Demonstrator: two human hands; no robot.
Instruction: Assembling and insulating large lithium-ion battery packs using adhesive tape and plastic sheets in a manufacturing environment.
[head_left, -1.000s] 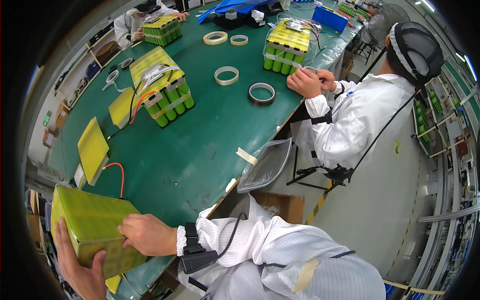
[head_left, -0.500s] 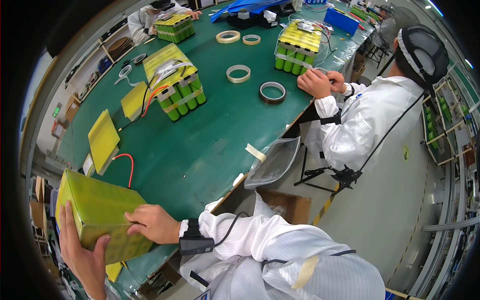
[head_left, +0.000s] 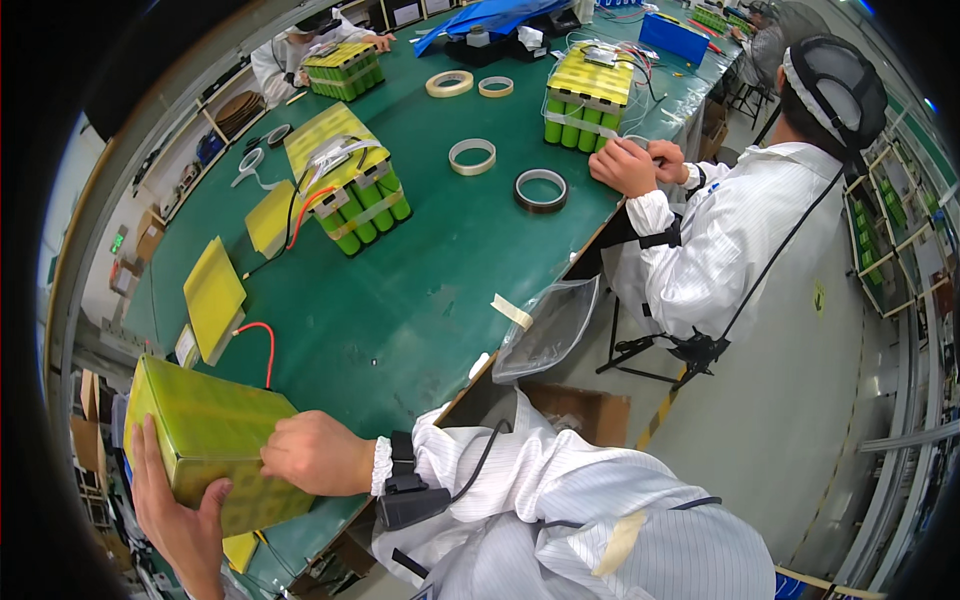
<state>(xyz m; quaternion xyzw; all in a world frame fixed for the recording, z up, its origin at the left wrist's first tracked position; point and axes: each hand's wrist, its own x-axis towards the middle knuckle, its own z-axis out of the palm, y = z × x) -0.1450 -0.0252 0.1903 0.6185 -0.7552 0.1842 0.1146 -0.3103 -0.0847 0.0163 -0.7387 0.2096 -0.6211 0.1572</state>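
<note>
A boxy battery pack (head_left: 225, 410) covered in yellow-green sheets stands at the near left of the table. My left hand (head_left: 180, 505) grips its near corner, with the fingers along the left side and the thumb on the near face. Against the right part of that face, by the upper edge, rests my right hand (head_left: 318, 455), its fingers curled and pressed together. Whatever lies under those fingertips is hidden. From behind the pack a red wire (head_left: 271, 350) arches up beside an upright yellow sheet (head_left: 214, 300).
A pack of green cells (head_left: 350, 180) with wires stands farther back on the green table (head_left: 420, 300). Several tape rolls lie beyond, including a dark one (head_left: 541, 190). At right a co-worker (head_left: 760, 220) sits by another cell pack (head_left: 585, 105). A clear plastic bag (head_left: 548, 330) hangs at the edge.
My right hand's fingers have curled in more, and the thumb that showed on the pack's face is now tucked away. My left hand keeps its grip. The whole view has shifted slightly.
</note>
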